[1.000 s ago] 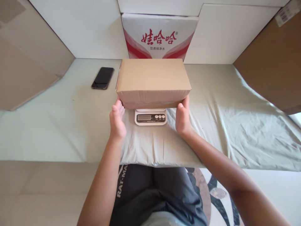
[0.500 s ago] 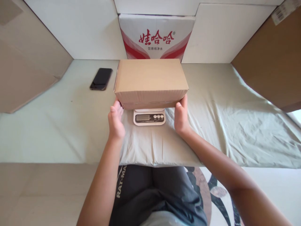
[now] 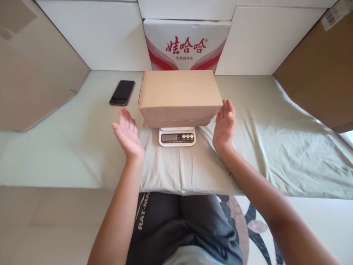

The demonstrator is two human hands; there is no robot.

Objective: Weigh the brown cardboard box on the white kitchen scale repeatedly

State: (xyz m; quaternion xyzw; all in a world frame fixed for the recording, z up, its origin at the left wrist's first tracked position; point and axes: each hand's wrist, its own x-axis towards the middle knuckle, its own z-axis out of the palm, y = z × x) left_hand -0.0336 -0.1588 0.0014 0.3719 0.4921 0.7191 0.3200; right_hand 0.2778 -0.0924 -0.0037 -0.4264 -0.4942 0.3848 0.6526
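Fingers straight and holding nothing, the left hand (image 3: 128,136) stands clear of the cardboard box (image 3: 179,88); the right hand (image 3: 224,127) is just beside its corner — contact unclear. The box rests on the scale (image 3: 177,141), apparently supported without any grip — display (image 3: 169,137) facing the person. A phone (image 3: 122,92) lies left on the cloth-covered tabletop (image 3: 68,147).

the only view looks forward and down from the person's head, close in: lap (image 3: 182,224) at bottom centre, box (image 3: 179,88) just above the middle, floor (image 3: 55,224) at lower left.
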